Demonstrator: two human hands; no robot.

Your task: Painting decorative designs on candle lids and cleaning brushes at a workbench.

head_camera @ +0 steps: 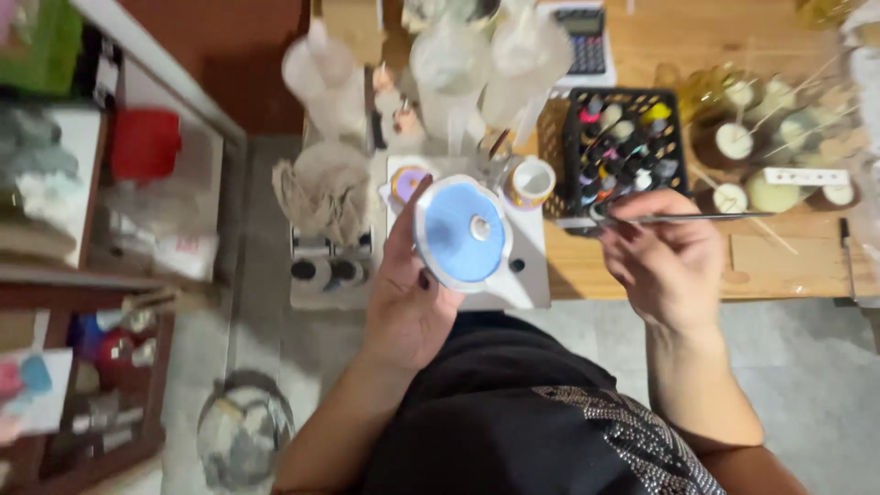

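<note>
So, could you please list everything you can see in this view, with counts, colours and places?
round blue disc: one, white-rimmed, in the left hand
thin brush: one, dark, in the right hand
small cup: one, white, behind the disc
black basket: one, holding many coloured paint bottles, on the wooden table
calculator: one, at the table's far edge
cloth: one, beige, left of the disc
left hand: holds the disc
right hand: holds the brush

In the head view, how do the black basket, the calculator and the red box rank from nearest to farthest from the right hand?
From the right hand:
1. Black basket, just above the fingers on the table.
2. Calculator, farther up at the table's far edge.
3. Red box, far across on the left shelf.
</note>
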